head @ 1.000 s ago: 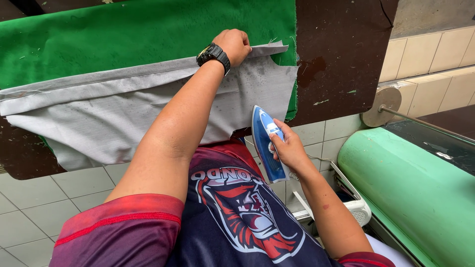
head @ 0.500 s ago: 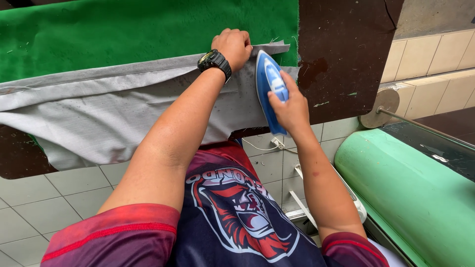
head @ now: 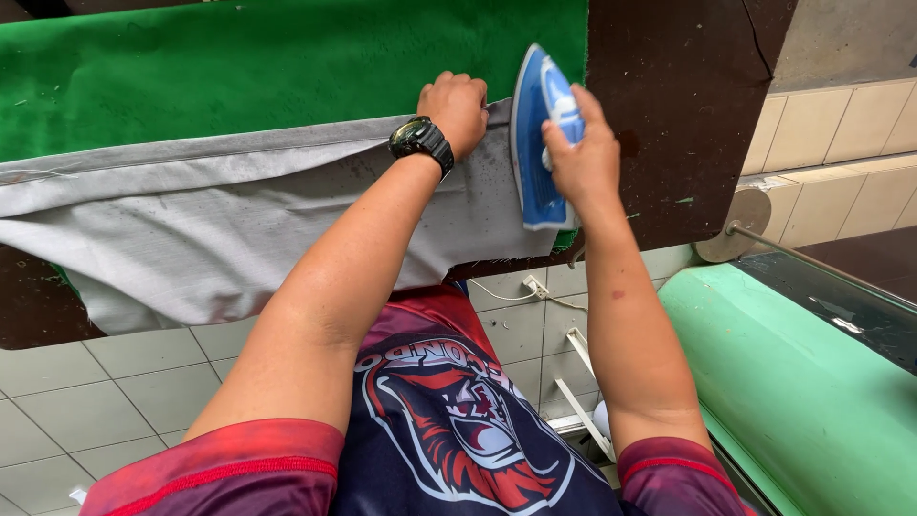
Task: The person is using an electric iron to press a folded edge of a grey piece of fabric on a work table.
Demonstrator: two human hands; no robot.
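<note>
So the left hand (head: 457,103), black watch (head: 421,140) on the wrist, is balled up and pinning the edge of the grey fabric (head: 220,215) onto the green felt pad (head: 239,67), and the right hand (head: 581,158) at its 3 o'clock is wrapped around the handle of a blue steam iron (head: 537,134) sitting on that same cloth edge. The worktop (head: 678,96) under it is dark brown wood with the fabric drooping off the near side, pale floor tiles (head: 86,382) below at 7 o'clock. A mint-green roller thing (head: 793,382) is off at 4 o'clock.
</note>
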